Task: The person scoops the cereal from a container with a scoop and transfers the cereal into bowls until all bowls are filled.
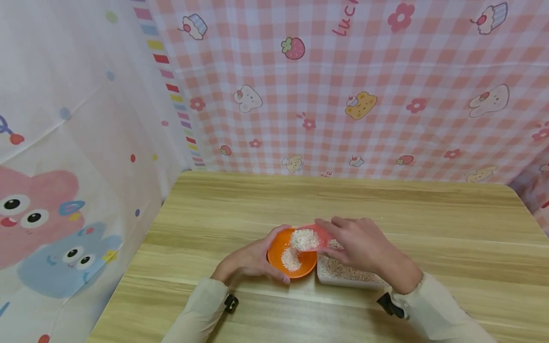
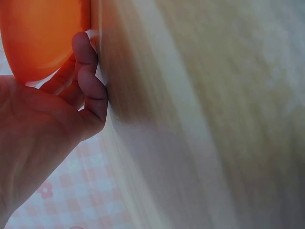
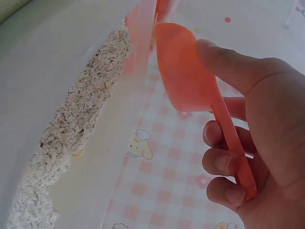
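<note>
An orange bowl (image 1: pixel 306 267) stands on the table with a small heap of pale flakes (image 1: pixel 290 260) inside. My left hand (image 1: pixel 256 257) holds it from the left, thumb on the near side and fingers round the far side. A translucent red-pink scoop (image 3: pixel 188 71) is in my right hand (image 1: pixel 364 243), the fingers curled round its handle and the thumb against its side. Loaded with oat flakes, the scoop hangs over the bowl's right part, its mouth facing left above the heap. The bowl's inside is hidden in the left wrist view.
Right of the bowl, a clear plastic box (image 1: pixel 349 283) of oat flakes (image 3: pixel 86 107) sits partly under my right hand. The wooden table (image 1: pixel 206 209) ends at a pink checked cloth (image 1: pixel 274 119) behind, and a printed white cloth (image 1: pixel 98 128) hangs at the left.
</note>
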`<control>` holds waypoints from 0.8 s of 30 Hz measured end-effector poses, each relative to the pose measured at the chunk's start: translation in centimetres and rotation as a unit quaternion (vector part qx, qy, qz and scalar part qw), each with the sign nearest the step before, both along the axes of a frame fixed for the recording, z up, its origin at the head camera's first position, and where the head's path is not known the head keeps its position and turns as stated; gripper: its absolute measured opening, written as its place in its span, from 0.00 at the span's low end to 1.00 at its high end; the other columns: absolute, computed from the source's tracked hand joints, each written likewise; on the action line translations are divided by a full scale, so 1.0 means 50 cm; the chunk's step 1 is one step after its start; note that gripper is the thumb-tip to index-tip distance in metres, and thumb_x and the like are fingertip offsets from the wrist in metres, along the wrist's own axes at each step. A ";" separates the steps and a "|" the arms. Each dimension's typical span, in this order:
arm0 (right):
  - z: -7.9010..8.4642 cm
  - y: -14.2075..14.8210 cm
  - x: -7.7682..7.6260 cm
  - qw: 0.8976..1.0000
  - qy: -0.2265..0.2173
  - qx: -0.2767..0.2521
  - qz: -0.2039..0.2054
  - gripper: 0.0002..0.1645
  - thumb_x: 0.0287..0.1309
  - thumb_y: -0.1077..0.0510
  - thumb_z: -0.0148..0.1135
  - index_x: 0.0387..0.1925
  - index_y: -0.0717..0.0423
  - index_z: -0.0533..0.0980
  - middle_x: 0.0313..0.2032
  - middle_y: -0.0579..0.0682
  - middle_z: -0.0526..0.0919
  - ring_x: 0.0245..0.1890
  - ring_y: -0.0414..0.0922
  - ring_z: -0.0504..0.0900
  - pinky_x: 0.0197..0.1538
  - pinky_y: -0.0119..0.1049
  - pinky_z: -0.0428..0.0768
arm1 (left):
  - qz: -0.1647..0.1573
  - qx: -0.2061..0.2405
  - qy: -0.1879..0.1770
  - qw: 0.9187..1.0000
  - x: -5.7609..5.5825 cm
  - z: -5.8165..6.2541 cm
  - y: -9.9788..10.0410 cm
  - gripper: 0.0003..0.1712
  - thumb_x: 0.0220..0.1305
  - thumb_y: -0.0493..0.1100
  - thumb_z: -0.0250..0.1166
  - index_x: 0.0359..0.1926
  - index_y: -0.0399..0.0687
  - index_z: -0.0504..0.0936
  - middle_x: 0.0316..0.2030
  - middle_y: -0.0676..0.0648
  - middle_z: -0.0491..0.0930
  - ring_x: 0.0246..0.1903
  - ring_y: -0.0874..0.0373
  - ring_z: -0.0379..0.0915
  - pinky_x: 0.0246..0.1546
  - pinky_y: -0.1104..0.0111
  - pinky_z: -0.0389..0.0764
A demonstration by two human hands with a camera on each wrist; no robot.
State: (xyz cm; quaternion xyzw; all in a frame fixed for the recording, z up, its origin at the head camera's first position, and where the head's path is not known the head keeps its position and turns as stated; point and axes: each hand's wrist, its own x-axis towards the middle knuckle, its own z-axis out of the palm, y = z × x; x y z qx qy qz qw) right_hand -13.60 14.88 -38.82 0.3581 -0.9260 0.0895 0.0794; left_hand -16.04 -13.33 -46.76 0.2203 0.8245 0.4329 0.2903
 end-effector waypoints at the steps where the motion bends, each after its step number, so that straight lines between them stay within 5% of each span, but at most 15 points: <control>1: 0.001 -0.002 0.000 1.000 0.004 0.004 0.000 0.36 0.54 0.40 0.71 0.61 0.52 0.76 0.36 0.50 0.84 0.22 0.38 0.73 0.24 0.29 0.70 | 0.000 0.000 -0.001 1.000 0.000 0.000 0.000 0.68 0.43 0.52 0.83 0.76 0.72 0.46 0.75 0.47 0.55 0.72 0.49 0.55 0.72 0.48 0.54; 11: 0.002 -0.022 0.004 0.991 0.122 0.028 0.043 0.33 0.53 0.38 0.72 0.54 0.53 0.79 0.25 0.44 0.76 0.17 0.38 0.69 0.18 0.26 0.63 | 0.002 0.000 -0.014 1.000 0.000 0.002 0.001 0.68 0.43 0.52 0.83 0.77 0.70 0.45 0.75 0.49 0.55 0.72 0.50 0.54 0.72 0.48 0.53; 24: -0.005 -0.049 0.012 0.971 0.215 0.073 0.075 0.27 0.48 0.51 0.78 0.51 0.52 0.79 0.26 0.46 0.80 0.25 0.44 0.81 0.27 0.34 0.80 | 0.001 0.006 -0.017 1.000 -0.001 0.003 0.004 0.67 0.45 0.51 0.82 0.77 0.69 0.45 0.74 0.54 0.56 0.70 0.51 0.56 0.71 0.46 0.54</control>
